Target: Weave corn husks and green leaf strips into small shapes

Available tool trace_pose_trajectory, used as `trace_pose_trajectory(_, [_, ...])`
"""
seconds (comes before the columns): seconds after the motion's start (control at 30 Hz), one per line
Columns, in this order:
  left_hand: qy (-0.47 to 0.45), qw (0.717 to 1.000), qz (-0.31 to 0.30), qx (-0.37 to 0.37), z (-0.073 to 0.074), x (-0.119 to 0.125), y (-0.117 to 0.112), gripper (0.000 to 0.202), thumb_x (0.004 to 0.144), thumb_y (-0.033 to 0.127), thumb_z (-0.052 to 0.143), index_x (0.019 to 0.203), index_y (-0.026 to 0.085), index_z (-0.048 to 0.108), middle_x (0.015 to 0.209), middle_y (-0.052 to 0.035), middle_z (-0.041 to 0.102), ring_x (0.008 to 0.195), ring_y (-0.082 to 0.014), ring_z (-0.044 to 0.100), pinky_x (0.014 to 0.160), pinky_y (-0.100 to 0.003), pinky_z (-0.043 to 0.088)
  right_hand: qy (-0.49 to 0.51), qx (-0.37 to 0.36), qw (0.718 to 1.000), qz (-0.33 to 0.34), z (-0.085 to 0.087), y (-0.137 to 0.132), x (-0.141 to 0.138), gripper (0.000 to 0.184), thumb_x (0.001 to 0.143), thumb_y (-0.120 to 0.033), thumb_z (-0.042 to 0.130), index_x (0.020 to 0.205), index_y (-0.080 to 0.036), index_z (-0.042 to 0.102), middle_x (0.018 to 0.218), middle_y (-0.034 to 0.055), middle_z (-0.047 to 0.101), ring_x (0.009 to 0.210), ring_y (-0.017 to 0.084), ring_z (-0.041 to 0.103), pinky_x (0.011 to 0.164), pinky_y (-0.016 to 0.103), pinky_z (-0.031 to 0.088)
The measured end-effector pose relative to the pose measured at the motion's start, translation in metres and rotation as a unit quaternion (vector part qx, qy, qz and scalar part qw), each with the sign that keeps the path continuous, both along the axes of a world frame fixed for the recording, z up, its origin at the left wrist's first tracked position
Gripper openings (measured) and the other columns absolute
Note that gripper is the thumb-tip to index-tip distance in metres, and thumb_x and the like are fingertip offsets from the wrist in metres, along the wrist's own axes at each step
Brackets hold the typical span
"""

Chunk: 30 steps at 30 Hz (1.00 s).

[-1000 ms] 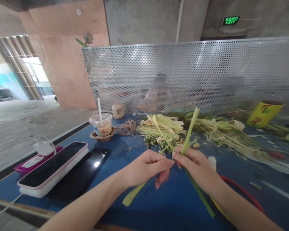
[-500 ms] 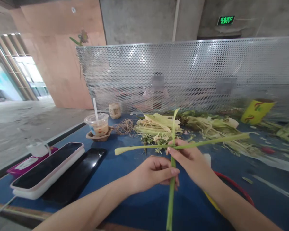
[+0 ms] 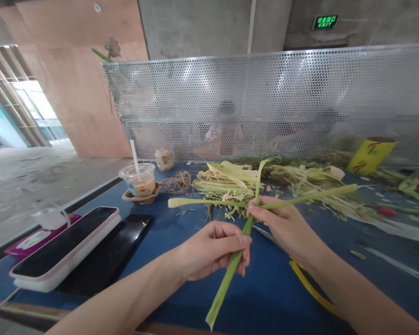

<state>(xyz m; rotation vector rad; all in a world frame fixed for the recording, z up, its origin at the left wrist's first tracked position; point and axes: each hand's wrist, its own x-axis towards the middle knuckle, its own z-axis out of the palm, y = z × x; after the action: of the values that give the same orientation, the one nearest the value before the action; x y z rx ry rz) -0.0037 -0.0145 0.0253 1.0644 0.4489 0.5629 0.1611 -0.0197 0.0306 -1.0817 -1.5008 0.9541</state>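
Observation:
My left hand (image 3: 214, 248) is closed in a pinch on the lower part of a long green leaf strip (image 3: 226, 284) that runs from near the table edge up to a curled tip. My right hand (image 3: 282, 228) is closed on the spot where this strip crosses a second green strip (image 3: 310, 196) lying almost level, from left to right. Both hands hover above the blue table (image 3: 181, 232).
A heap of pale green leaves and husks (image 3: 237, 179) lies behind my hands. At the left are a phone in a pink-white case (image 3: 64, 246), a dark phone (image 3: 115, 253), a drink cup with straw (image 3: 139, 179) and twine (image 3: 179, 181). A yellow container (image 3: 370, 156) stands right. People sit behind the perforated metal screen (image 3: 265, 97).
The two strips came to be crossed, one upright and one level. Since then the upright strip's lower end has swung left and my left hand has closed on it lower down.

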Motion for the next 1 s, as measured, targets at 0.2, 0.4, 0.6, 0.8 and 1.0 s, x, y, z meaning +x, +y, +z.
trace_pose_trajectory(0.2, [-0.026,0.996,-0.003,0.084,-0.001,-0.006,0.000,0.034,0.079,0.035,0.049,0.060,0.009,0.061,0.058,-0.0077,0.061,0.053,-0.0133,0.057,0.052,-0.023,0.038,0.071,-0.018,0.996,0.053,-0.005,0.006,0.000,0.028,0.077,-0.044,0.054,0.064,-0.020,0.056,0.064,-0.0014,0.048,0.062,0.012,0.042,0.060,0.026,0.036])
trace_pose_trajectory(0.4, [0.119,0.906,0.104,0.393,-0.005,-0.008,0.004,0.016,0.078,0.029,0.051,0.077,0.014,0.057,0.076,-0.0050,0.059,0.070,-0.0137,0.051,0.065,-0.026,0.039,0.138,-0.041,0.980,0.137,-0.006,0.000,-0.003,0.031,0.083,-0.045,0.043,0.075,-0.020,0.060,0.066,0.0003,0.053,0.061,0.012,0.048,0.061,0.026,0.040])
trace_pose_trajectory(0.6, [0.152,0.829,0.254,0.475,-0.017,-0.001,0.002,0.040,0.059,0.025,0.072,0.082,0.020,0.040,0.070,0.0046,0.045,0.061,-0.0088,0.042,0.058,-0.022,0.038,-0.052,-0.020,0.988,0.145,-0.007,-0.008,-0.011,0.038,0.081,-0.049,0.044,0.068,-0.018,0.061,0.064,0.0005,0.055,0.064,0.013,0.052,0.060,0.024,0.042])
trace_pose_trajectory(0.8, [0.133,0.800,0.315,0.492,-0.012,-0.005,0.004,0.045,0.056,0.023,0.075,0.093,0.019,0.048,0.078,0.0013,0.043,0.064,-0.0097,0.039,0.057,-0.022,0.039,-0.086,-0.008,0.991,0.103,-0.010,-0.008,-0.015,0.047,0.081,-0.056,0.036,0.061,-0.019,0.056,0.059,-0.0009,0.049,0.061,0.013,0.049,0.062,0.024,0.043])
trace_pose_trajectory(1.0, [0.122,0.847,0.278,0.437,-0.007,-0.006,0.005,0.029,0.060,0.025,0.072,0.086,0.017,0.063,0.069,0.0023,0.044,0.057,-0.0078,0.042,0.052,-0.020,0.038,-0.125,0.053,0.979,0.151,-0.010,-0.007,-0.014,0.040,0.086,-0.045,0.035,0.065,-0.020,0.058,0.070,0.0012,0.057,0.071,0.016,0.054,0.070,0.029,0.044])
